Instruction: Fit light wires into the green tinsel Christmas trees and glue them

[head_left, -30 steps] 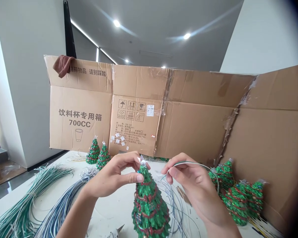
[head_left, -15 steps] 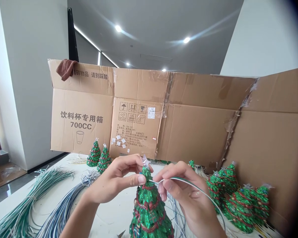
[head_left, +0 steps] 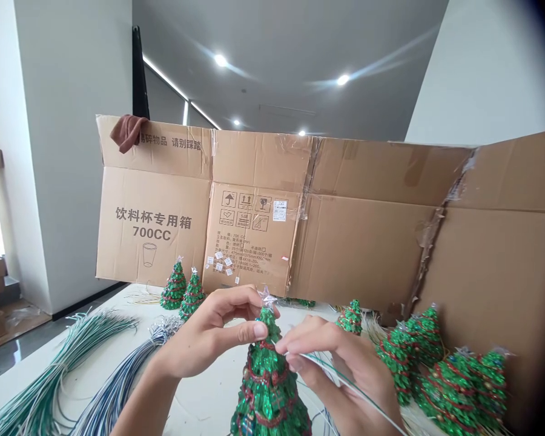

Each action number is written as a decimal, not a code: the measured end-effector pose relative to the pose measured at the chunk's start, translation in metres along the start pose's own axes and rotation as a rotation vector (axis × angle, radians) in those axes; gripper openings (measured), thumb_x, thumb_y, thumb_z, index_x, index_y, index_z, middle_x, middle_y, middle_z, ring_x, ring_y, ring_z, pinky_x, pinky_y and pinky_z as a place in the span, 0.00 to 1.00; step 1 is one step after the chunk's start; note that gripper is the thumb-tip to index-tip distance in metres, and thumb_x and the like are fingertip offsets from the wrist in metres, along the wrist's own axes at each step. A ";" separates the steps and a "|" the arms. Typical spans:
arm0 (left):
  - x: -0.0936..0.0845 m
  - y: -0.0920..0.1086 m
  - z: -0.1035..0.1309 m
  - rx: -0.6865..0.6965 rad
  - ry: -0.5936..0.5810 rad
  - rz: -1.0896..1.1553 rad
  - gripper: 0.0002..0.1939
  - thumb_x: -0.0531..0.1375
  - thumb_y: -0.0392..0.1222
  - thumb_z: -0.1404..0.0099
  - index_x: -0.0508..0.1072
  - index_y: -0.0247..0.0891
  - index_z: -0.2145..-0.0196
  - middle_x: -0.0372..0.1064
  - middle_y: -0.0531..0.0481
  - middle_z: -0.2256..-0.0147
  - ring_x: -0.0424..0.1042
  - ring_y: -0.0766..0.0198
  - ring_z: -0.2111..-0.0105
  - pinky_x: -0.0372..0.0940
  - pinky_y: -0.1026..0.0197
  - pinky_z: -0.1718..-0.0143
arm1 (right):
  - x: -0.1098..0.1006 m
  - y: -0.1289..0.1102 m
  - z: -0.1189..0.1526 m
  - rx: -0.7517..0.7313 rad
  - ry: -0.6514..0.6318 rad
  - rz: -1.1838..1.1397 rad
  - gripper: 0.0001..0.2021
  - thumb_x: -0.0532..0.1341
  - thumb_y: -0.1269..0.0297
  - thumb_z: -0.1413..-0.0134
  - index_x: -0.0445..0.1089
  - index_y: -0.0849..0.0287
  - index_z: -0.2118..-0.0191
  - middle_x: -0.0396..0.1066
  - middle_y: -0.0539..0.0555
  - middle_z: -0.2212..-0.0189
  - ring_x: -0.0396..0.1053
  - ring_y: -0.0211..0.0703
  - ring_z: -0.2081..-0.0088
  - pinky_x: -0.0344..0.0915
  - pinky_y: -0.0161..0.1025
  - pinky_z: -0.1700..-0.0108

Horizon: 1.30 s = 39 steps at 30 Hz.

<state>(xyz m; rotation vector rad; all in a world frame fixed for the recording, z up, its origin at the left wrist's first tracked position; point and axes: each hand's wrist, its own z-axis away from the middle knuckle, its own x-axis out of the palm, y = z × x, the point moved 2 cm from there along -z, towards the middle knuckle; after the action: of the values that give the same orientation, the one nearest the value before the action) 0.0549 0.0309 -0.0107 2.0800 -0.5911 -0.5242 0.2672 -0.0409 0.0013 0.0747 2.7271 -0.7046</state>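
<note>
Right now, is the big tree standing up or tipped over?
Standing up. The tree has its star at the top, and the left hand holds it near the tip.

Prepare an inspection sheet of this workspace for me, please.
Surface: white table, partly hidden.
Job's things: large green tree, upright, clear star on top; smaller trees farther back on both sides.
Clutter: brown cloth over the cardboard's edge.
Hands: left hand touches the large tree near its top; right hand holds green and white strands beside it.
Cables: green-white bundle and blue-white bundle at left.
Surroundings: cardboard screen behind; ceiling lights lit.
</note>
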 end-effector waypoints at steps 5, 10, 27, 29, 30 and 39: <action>0.003 0.000 -0.002 0.037 0.002 -0.083 0.11 0.69 0.49 0.27 0.78 0.38 0.59 0.73 0.47 0.60 0.72 0.59 0.58 0.68 0.56 0.53 | 0.003 0.002 0.000 -0.027 0.077 0.075 0.13 0.65 0.77 0.31 0.79 0.49 0.53 0.83 0.51 0.60 0.81 0.45 0.59 0.78 0.40 0.55; 0.005 -0.001 -0.003 0.034 -0.024 -0.089 0.10 0.68 0.48 0.26 0.78 0.38 0.58 0.72 0.47 0.60 0.71 0.59 0.58 0.67 0.54 0.53 | 0.004 0.005 0.000 -0.014 0.151 0.070 0.11 0.65 0.74 0.30 0.79 0.48 0.54 0.83 0.54 0.59 0.81 0.48 0.59 0.78 0.43 0.56; 0.002 0.001 -0.003 0.027 0.012 -0.127 0.13 0.68 0.50 0.26 0.77 0.37 0.60 0.71 0.48 0.61 0.70 0.60 0.59 0.66 0.57 0.54 | 0.010 0.014 0.001 -0.053 0.163 0.082 0.07 0.66 0.70 0.30 0.80 0.50 0.57 0.83 0.55 0.64 0.80 0.50 0.63 0.77 0.44 0.62; 0.003 0.001 -0.004 0.029 0.016 -0.134 0.12 0.68 0.49 0.26 0.77 0.38 0.60 0.71 0.48 0.61 0.70 0.60 0.59 0.66 0.57 0.54 | 0.011 0.014 0.001 -0.048 0.189 0.097 0.06 0.67 0.70 0.30 0.80 0.50 0.57 0.83 0.56 0.63 0.81 0.51 0.62 0.78 0.45 0.61; 0.003 0.001 -0.004 0.028 0.017 -0.138 0.12 0.68 0.49 0.26 0.77 0.38 0.60 0.71 0.48 0.61 0.70 0.61 0.59 0.66 0.58 0.54 | 0.011 0.014 0.001 -0.048 0.196 0.102 0.06 0.67 0.70 0.30 0.80 0.50 0.58 0.83 0.56 0.63 0.81 0.51 0.62 0.78 0.45 0.60; 0.005 0.001 -0.005 0.000 0.058 -0.190 0.13 0.68 0.51 0.27 0.79 0.38 0.59 0.72 0.49 0.62 0.70 0.60 0.60 0.66 0.59 0.57 | 0.010 0.010 -0.004 -0.031 0.181 0.206 0.07 0.67 0.72 0.32 0.80 0.52 0.61 0.79 0.54 0.66 0.78 0.48 0.65 0.74 0.42 0.63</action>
<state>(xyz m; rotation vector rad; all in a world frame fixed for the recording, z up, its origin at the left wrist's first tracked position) 0.0617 0.0310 -0.0075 2.1560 -0.3616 -0.5701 0.2572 -0.0305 -0.0029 0.4254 2.8438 -0.6234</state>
